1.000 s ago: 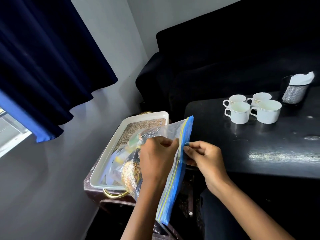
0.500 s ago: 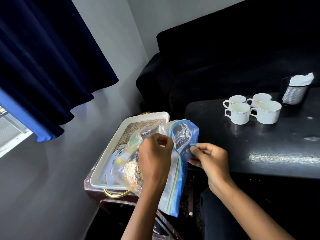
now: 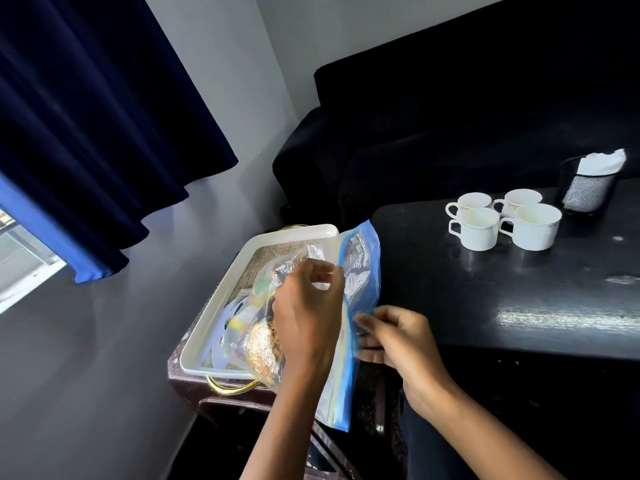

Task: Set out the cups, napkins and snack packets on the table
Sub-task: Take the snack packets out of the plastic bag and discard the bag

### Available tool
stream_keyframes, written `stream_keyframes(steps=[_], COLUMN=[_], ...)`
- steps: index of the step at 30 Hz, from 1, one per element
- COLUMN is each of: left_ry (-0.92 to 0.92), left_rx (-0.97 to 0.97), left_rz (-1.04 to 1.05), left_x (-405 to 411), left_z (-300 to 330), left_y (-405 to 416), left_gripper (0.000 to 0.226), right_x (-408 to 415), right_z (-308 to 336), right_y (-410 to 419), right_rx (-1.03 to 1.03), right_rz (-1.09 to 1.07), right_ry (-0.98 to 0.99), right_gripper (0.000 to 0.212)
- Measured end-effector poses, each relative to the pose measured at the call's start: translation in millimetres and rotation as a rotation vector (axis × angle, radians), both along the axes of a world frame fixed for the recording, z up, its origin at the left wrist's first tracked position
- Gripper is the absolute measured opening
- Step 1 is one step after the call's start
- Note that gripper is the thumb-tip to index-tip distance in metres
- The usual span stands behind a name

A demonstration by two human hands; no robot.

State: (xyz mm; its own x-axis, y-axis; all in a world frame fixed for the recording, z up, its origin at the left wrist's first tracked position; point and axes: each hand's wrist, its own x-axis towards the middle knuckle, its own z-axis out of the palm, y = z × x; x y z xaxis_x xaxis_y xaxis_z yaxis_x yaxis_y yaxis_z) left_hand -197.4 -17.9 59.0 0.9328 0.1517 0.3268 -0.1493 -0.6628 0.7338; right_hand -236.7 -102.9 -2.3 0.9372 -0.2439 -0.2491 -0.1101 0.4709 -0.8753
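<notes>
Left grip: left hand (image 3: 308,317) curled, pinching the near side of the bag's mouth between thumb and fingers.
Right grip: right hand (image 3: 398,337) curled, pinching the blue edge on the other side of the bag's mouth.
Bag: clear plastic zip bag (image 3: 360,268) with a blue rim, held up between both hands, over the near end of the tray, mouth partly open.
Snack packets: shiny snack packets (image 3: 263,351) inside the bag, gold and silver, bunched low on the left side; how many, cannot tell.
Tray: white tray (image 3: 221,303) with a woven mat inside and a gold handle (image 3: 228,389) at the near end, sitting on a small dark brown stand (image 3: 194,382) just beside the tabletop.
Tabletop: black and shiny tabletop (image 3: 519,296), to the right of the tray.
Cups: four white cups (image 3: 504,221) close together in a little group at the far side of the tabletop, handles pointing left.
Napkins: white napkins (image 3: 602,162) sticking up out of a black mesh holder (image 3: 585,188), just behind and to the right of the cups.
Sofa: black sofa (image 3: 450,116) behind the tabletop.
Curtain: dark blue curtain (image 3: 86,116) hanging at the left, by a window.
</notes>
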Motion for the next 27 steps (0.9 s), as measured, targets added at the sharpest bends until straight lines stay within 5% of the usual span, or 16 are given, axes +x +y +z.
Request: stream_keyframes(steps=[3,6,10,22,27], left_ry=[0.162,0.268,0.196,-0.079,-0.114], left_rx=[0.186,0.267,0.216,0.058,0.053], left_rz=[-0.043,-0.102,-0.078,0.179,0.179], left_x=[-3,-6,-6,9,8], left_z=[0,-2,-2,4,3], left_y=[-4,-10,-8,20,15], left_gripper=[0.034,0.025,0.007,0.009,0.008], right_x=[6,9,8,7,-8], right_z=[5,8,8,-29,-12], right_y=[-7,-13,-18,-43,-27], right_rx=[-0.015,-0.037,0.001,-0.034,-0.014], right_rz=[-0.089,-0.100,-0.062,-0.232,-0.090], right_ry=[-0.013,-0.052,-0.069,0.076,0.047], right_gripper=[0.014,0.014,0.014,0.012,0.012])
